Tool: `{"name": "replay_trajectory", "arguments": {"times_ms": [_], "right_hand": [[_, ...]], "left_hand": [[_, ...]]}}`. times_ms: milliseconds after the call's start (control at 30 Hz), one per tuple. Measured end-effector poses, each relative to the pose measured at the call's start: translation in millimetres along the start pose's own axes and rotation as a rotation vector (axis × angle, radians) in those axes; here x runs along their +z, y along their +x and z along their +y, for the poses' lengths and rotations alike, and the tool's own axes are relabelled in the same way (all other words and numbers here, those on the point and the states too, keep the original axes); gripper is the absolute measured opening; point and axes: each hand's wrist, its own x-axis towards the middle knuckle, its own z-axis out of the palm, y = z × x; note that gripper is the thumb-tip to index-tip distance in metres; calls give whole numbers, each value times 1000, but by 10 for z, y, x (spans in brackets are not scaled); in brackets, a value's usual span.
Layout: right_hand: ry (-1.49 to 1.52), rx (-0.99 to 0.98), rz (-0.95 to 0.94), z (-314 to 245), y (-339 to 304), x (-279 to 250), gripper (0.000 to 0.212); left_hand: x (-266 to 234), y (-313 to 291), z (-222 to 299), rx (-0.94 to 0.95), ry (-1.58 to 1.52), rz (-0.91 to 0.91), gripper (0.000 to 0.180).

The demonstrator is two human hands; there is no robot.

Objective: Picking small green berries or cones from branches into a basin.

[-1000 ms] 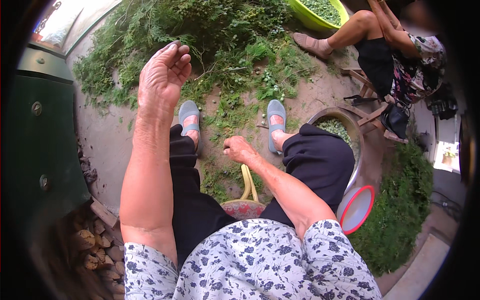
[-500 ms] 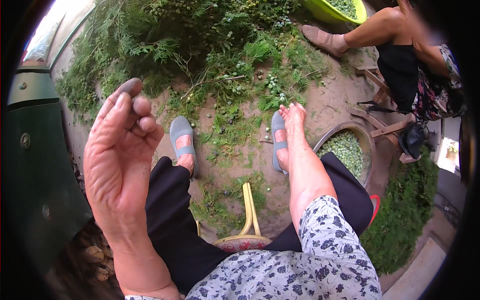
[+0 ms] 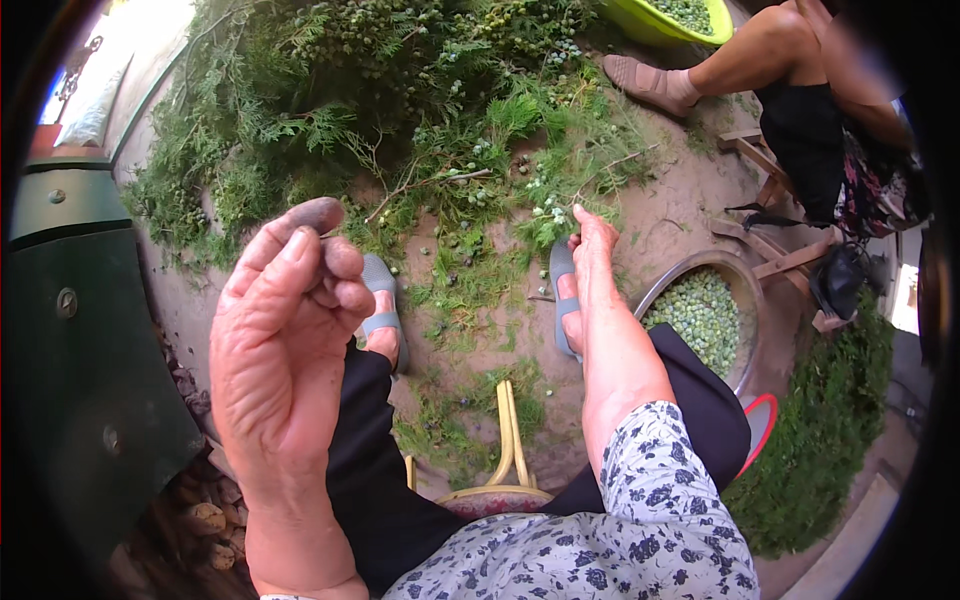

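My left hand (image 3: 282,350) is raised on the left side, palm toward me. Its fingers curl in beside the thumb, and nothing shows between them; the fingertips are dark with grime. My right arm reaches forward past my knee, and my right hand (image 3: 594,238) is closed, thumb uppermost. It grips at the base of a green conifer sprig (image 3: 548,222) bearing pale round cones, though the hand hides the exact grip. Beyond both hands lies a large heap of conifer branches (image 3: 300,120) with many cones on them.
A metal basin (image 3: 750,310) of green cones stands by my right knee. At the far right sits another person (image 3: 765,50) near a wooden stool (image 3: 775,265) and a lime-green tub (image 3: 725,30). Left stands a dark green panel (image 3: 95,350). Loose greenery (image 3: 830,440) lies to the right.
My right hand's fingers have closed beside the sprig; they were spread before. My left hand has shifted right and down in view, keeping its curl. The whole view has tilted slightly.
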Motion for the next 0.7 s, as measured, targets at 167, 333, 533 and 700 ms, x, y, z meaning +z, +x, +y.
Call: {"name": "replay_trajectory", "arguments": {"times_ms": [167,333,533,700], "right_hand": [[-86,-133,-127,-126,-794,95,26],[-147,-436,-519,-495,-1546,-95,14],[-148,-510,-887,-1228,-2660,-310,7],[-296,-629,-1199,-1774,-3194,-458,12]], "left_hand": [[-107,10,12,-16,-39,-29,18],[-130,52,-68,-37,111,-46,20],[-300,172,-44,316,592,-116,23],[-366,210,-56,202,1101,-142,52]]}}
